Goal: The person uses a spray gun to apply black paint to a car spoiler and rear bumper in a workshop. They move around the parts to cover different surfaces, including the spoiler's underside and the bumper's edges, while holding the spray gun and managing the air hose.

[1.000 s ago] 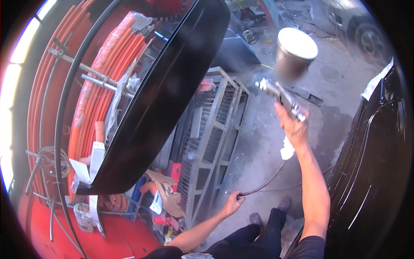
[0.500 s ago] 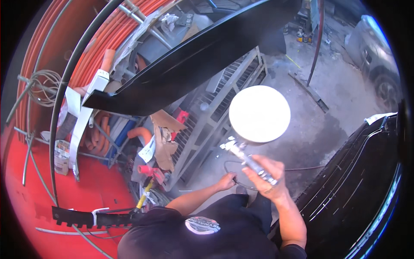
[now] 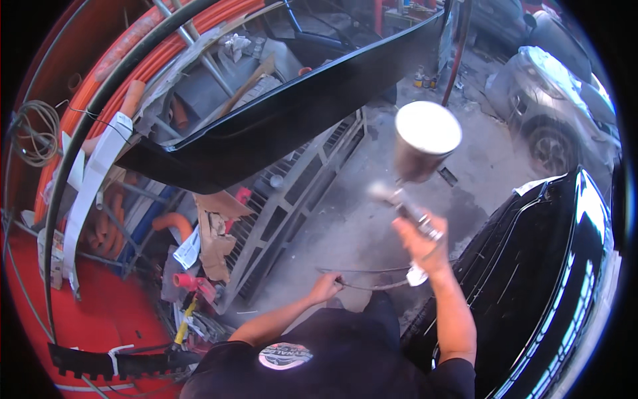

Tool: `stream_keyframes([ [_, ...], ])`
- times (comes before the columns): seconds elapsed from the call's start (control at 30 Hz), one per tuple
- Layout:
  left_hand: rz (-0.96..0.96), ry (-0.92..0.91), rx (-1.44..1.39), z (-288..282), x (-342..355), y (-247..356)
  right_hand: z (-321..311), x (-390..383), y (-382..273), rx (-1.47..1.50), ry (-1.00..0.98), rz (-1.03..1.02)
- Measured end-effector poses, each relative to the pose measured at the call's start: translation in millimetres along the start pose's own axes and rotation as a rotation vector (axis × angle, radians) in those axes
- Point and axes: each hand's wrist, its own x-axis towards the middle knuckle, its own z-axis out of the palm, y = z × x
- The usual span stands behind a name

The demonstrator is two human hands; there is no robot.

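Observation:
My right hand (image 3: 426, 245) is wrapped around the handle of a metal spray gun (image 3: 417, 214). On top of the gun sits a dark cup with a white lid (image 3: 428, 126), tilted slightly. A thin dark air hose (image 3: 372, 288) runs from below the gun in a loop toward my left hand (image 3: 325, 287), whose fingers are closed on it low in front of my body. The gun's nozzle end is blurred and points left toward a long glossy black panel (image 3: 266, 126), which hangs across the view some distance from the gun.
A second glossy black panel (image 3: 508, 292) stands close at my right. Beyond the hands lies a slatted grey metal frame (image 3: 292, 199). Torn cardboard (image 3: 214, 233) and orange pipes (image 3: 173, 226) crowd the left. A partly covered car (image 3: 548, 126) stands far right. Haze hangs over the floor.
The view has shifted, bringing more of the right-hand panel and car into sight. The cup has tilted, so its side now shows. My right hand and the spray gun sit slightly farther right.

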Motion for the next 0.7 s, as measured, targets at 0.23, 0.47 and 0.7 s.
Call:
stream_keyframes([
  [0.23, 0.063, -0.086, -0.080, 2.6, 83.1, 133.6, -143.1, 99.3, 33.6, -0.096, 0.303, 0.022],
  [0.47, 0.085, 0.005, -0.099, 4.0, 135.6, 232.1, -242.9, 232.6, 63.6, -0.133, 0.416, -0.039],
  [0.7, 0.067, 0.062, -0.186, -2.1, 155.3, 291.0, -286.5, 344.9, 89.4, -0.263, 0.711, -0.174],
])
